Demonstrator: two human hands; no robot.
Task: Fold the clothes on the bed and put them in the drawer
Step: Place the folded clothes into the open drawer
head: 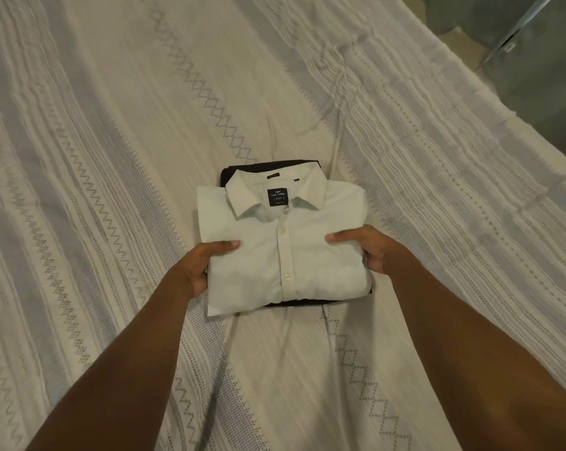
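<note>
Because the folded white shirt (285, 242), lying on a dark garment (230, 172) on the bed (112, 125), looks light and floppy, the left hand (203, 266) and right hand (371, 250) pinching its opposite edges should support it from underneath.

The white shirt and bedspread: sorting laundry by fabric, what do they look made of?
The white shirt looks like thin matte woven cotton or a blend: crisp collar, fine creases. The bedspread seems coarser woven cotton, matte, with raised stripes and openwork zigzags.

A cream woven bedspread (112, 157) with zigzag stitching lies lightly wrinkled. Grey floor (561, 102) shows top right. A slanted metal bar (519, 27) crosses it.
</note>
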